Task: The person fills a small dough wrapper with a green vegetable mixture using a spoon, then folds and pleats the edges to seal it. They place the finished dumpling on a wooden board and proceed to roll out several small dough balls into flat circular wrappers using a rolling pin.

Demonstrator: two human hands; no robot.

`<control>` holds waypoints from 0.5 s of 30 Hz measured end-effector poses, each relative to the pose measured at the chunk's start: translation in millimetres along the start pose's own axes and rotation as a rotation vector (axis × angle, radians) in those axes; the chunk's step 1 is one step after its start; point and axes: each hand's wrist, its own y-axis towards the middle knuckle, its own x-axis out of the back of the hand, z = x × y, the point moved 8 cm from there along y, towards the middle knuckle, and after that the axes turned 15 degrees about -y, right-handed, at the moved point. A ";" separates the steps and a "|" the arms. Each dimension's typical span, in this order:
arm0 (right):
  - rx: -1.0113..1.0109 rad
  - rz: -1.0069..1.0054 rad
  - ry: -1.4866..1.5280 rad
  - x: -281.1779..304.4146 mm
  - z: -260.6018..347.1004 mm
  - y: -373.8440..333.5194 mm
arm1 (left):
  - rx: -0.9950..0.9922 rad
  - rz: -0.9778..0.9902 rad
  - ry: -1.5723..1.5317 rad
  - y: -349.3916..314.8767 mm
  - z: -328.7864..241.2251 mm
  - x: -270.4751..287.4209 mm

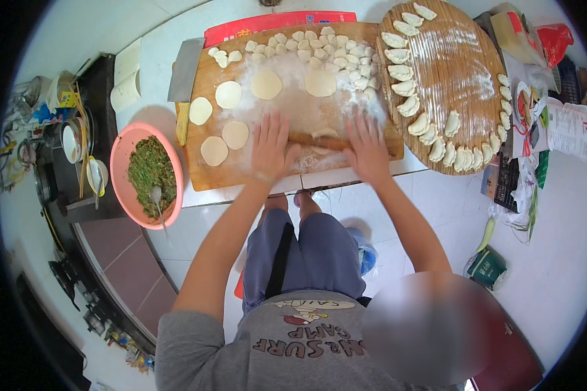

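Observation:
My left hand and my right hand press down on the two ends of a wooden rolling pin, palms over it. The fingers of both hands stretch out away from me, slightly blurred. Under the middle of the pin a piece of dough partly shows. All this lies on a floured wooden cutting board. Flat round dough wrappers lie beyond and to the left of my left hand. Many small dough pieces crowd the board's far right part.
At the left stands a pink bowl of green filling with a spoon in it. A cleaver lies on the board's left edge. On the right, a round wooden board carries dumplings along its rim.

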 end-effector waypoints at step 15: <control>-0.017 -0.087 0.263 -5.2 -17.2 22.2 | -0.408 0.066 -0.244 57.8 -54.2 -0.2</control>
